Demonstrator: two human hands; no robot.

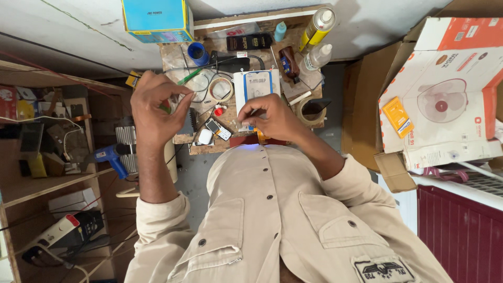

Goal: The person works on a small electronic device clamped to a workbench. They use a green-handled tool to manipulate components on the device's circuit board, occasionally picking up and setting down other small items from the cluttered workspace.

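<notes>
My left hand point(154, 107) is raised over the left side of a small cluttered wooden board point(181, 137). Its fingers are pinched on a thin green-handled tool point(188, 77) that points up and to the right. My right hand point(272, 118) rests at the near edge of a flat white and blue device point(257, 84), fingertips curled and pinching its lower edge. Between the hands lie a small device with a screen point(217, 129) and a small white piece point(205, 137). A roll of clear tape point(221, 89) lies just beyond them.
At the board's far side stand a yellow spray can point(317, 26), a clear bottle point(317, 55), a brown bottle point(288, 61), a blue cup point(197, 53) and a blue box point(157, 19). A brown tape roll point(312, 110) sits right. A fan carton point(445, 94) stands right; a blue tool point(109, 155) and power strip point(62, 231) left.
</notes>
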